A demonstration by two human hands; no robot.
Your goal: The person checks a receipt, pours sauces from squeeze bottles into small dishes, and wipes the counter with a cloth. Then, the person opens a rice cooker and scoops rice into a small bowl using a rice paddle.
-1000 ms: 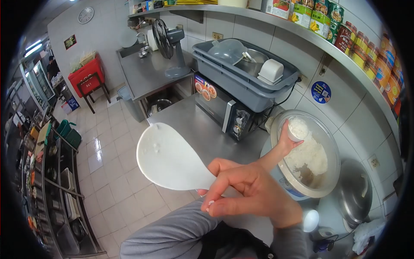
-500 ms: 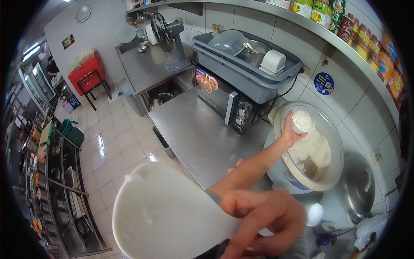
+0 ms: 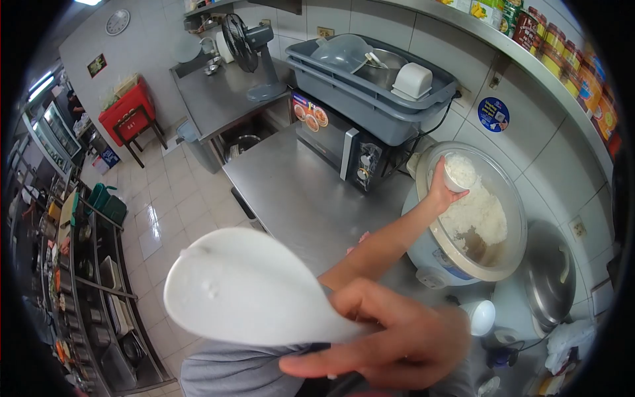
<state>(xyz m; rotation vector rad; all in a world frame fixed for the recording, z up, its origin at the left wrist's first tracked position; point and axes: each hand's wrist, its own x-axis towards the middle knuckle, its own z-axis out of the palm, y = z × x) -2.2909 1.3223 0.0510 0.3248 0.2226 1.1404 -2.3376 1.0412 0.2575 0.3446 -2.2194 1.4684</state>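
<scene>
My left hand (image 3: 439, 189) reaches out over the rim of a large rice cooker (image 3: 423, 228) and grips a small white bowl (image 3: 456, 183), heaped with cooked rice (image 3: 461, 169). More rice (image 3: 477, 217) lies inside the cooker, with part of its inner bottom bare. Close to the camera, my right hand (image 3: 403, 337) is wrapped round the handle of a white rice paddle (image 3: 248, 291). The paddle's broad blade points left, and a few grains stick to it. My right fingers are partly blurred, with one stretched out below the handle.
A microwave (image 3: 337, 149) carries stacked grey tubs (image 3: 370, 109) on the steel counter (image 3: 291, 198). Right of the cooker stand a lidded metal pot (image 3: 549, 278) and white bowls (image 3: 481, 317). A fan (image 3: 254, 59) sits behind; a shelf of cans (image 3: 529, 30) hangs above.
The rice paddle has tilted and dropped slightly lower on the left, showing more of its blade's edge. My left hand with the bowl stays over the cooker. The whole view has shifted slightly.
</scene>
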